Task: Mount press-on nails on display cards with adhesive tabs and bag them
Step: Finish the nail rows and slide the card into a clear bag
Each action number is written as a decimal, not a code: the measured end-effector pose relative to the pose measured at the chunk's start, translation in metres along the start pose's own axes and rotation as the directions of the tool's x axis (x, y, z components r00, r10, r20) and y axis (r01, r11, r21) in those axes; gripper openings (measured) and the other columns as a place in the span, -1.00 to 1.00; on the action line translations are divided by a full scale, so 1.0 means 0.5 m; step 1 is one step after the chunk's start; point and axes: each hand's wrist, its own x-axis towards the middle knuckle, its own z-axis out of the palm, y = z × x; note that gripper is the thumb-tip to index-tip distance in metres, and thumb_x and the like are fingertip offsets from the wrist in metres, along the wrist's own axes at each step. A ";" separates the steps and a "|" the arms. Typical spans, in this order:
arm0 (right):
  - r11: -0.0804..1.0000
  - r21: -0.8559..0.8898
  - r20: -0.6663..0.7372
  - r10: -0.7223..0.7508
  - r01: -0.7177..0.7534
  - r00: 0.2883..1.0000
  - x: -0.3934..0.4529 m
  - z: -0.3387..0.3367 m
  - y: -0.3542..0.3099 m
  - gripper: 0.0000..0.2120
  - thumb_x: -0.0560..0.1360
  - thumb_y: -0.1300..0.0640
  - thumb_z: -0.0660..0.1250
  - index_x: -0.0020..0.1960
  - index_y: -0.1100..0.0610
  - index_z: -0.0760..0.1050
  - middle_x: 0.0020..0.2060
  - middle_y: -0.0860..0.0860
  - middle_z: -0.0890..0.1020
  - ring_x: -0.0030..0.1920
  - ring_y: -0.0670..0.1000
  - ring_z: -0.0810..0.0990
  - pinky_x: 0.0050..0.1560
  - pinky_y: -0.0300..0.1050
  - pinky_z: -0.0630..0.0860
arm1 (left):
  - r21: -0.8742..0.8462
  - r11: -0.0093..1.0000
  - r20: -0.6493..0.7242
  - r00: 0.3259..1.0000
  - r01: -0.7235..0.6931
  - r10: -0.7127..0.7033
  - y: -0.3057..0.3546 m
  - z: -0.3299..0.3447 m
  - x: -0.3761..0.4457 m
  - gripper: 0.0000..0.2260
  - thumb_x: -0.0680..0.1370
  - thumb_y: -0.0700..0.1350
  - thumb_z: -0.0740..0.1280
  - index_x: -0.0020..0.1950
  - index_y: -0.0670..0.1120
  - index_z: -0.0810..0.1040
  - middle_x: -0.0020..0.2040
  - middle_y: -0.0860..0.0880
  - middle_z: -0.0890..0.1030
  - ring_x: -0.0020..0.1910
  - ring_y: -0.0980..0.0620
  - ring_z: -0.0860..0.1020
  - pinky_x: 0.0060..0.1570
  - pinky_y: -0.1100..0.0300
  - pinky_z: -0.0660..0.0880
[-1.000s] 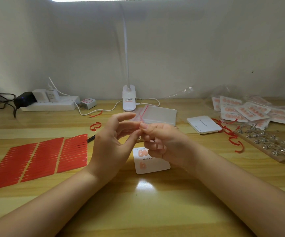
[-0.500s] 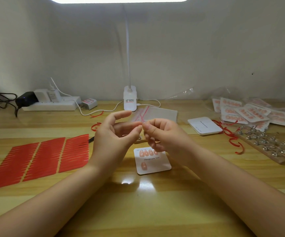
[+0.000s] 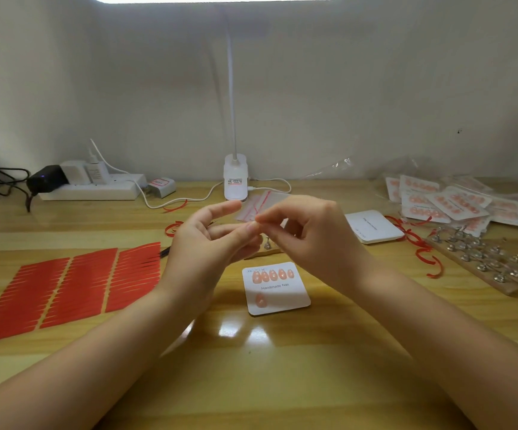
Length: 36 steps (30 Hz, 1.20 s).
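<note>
both hands meet fingertip to fingertip above the display card [image 3: 278,288], left hand [image 3: 203,248] and right hand [image 3: 309,234] pinching something too small to tell.

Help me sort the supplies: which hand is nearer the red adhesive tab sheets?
Left. The left hand hovers just right of the red adhesive tab sheets, close to their near edge. The right hand is farther right, beyond the display card.

Near edge of table [image 3: 251,383] bare in front of me: free passage. Display card [image 3: 278,288] lies just below my hands. Red tab sheets [image 3: 65,290] block left; wooden stand rack [image 3: 481,265] and bagged cards [image 3: 456,203] block right; lamp base [image 3: 236,178] far centre.
</note>
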 end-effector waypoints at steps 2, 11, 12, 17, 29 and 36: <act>0.995 -0.079 0.025 -0.067 0.068 0.997 0.001 -0.001 -0.003 -0.94 0.49 0.28 0.41 -0.07 0.25 0.65 -0.26 0.05 0.66 -0.28 -0.06 0.54 -0.22 -0.18 0.51 | -0.017 1.000 -0.001 1.000 0.022 -0.022 0.002 0.001 0.000 -0.43 0.22 -0.07 0.56 0.20 -0.08 0.50 -0.13 -0.19 0.71 -0.13 -0.09 0.70 -0.15 0.16 0.61; 0.926 -0.341 0.024 -0.163 0.161 0.986 -0.011 0.011 -0.009 -0.85 0.48 0.25 0.36 -0.23 0.31 0.59 -0.36 0.15 0.59 -0.43 0.17 0.53 -0.47 -0.02 0.48 | -0.089 0.987 -0.044 0.989 0.135 -0.140 -0.002 0.009 -0.003 -0.48 0.18 -0.12 0.55 0.11 -0.15 0.55 -0.15 -0.18 0.71 -0.19 -0.06 0.70 -0.25 0.21 0.60; 0.920 -0.355 0.026 -0.170 0.167 0.985 -0.012 0.013 -0.009 -0.85 0.47 0.26 0.37 -0.25 0.31 0.58 -0.39 0.15 0.58 -0.45 0.17 0.51 -0.49 -0.06 0.46 | -0.096 0.985 -0.045 0.988 0.145 -0.150 -0.002 0.009 -0.003 -0.47 0.17 -0.11 0.55 0.11 -0.15 0.55 -0.15 -0.18 0.71 -0.19 -0.06 0.70 -0.25 0.21 0.60; 0.971 -0.173 0.077 -0.153 0.164 0.985 -0.003 -0.001 0.001 -0.92 0.48 0.32 0.37 -0.15 0.32 0.62 -0.33 0.14 0.62 -0.35 0.09 0.55 -0.32 0.04 0.51 | -0.115 0.975 -0.022 0.980 0.193 -0.196 0.002 0.006 0.000 -0.41 0.13 -0.10 0.58 0.12 -0.17 0.55 -0.14 -0.19 0.71 -0.18 -0.08 0.70 -0.25 0.20 0.61; 0.958 -0.234 0.146 -0.132 0.164 0.981 -0.009 0.008 0.006 -0.82 0.55 0.26 0.28 -0.11 0.36 0.58 -0.26 0.20 0.59 -0.31 0.21 0.53 -0.29 0.15 0.49 | -0.024 0.978 -0.006 0.978 0.209 -0.209 0.013 -0.002 0.007 -0.52 0.21 -0.21 0.51 0.11 -0.18 0.55 -0.21 -0.20 0.70 -0.21 -0.05 0.70 -0.26 0.21 0.60; 0.952 -0.260 0.113 -0.137 0.163 0.984 -0.011 0.012 0.002 -0.78 0.55 0.26 0.25 -0.15 0.39 0.56 -0.30 0.23 0.58 -0.33 0.24 0.53 -0.31 0.16 0.50 | -0.091 0.969 -0.036 0.972 0.228 -0.232 0.007 0.006 0.002 -0.51 0.21 -0.18 0.52 0.11 -0.21 0.55 -0.20 -0.17 0.71 -0.23 -0.03 0.70 -0.28 0.23 0.60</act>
